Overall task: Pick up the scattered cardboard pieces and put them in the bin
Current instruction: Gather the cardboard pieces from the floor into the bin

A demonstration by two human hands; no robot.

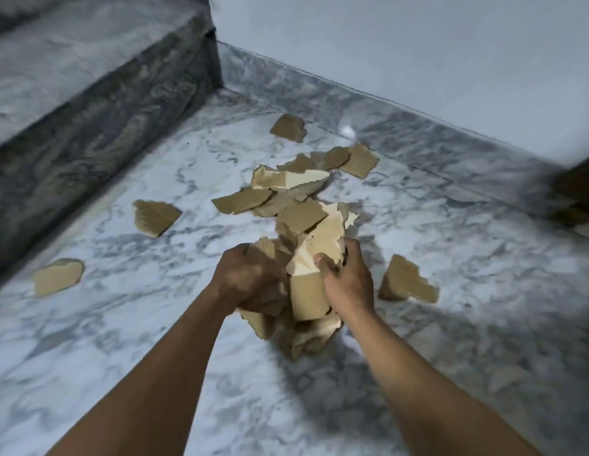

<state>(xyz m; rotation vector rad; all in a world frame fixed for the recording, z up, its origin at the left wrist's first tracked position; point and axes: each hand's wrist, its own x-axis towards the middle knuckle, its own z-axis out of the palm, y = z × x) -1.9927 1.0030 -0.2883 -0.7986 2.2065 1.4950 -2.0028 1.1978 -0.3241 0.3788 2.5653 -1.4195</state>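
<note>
Torn brown cardboard pieces [306,274] were bunched between your hands: left hand [250,278] and right hand [347,279] both curled tight around them.

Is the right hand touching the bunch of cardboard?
Touching. The head view shows the right hand with its fingers and thumb curled round the bunch of cardboard pieces, with no gap between them.

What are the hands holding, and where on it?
A bunch of cardboard pieces, squeezed between both: left hand on its left side, right hand on its right.
</note>
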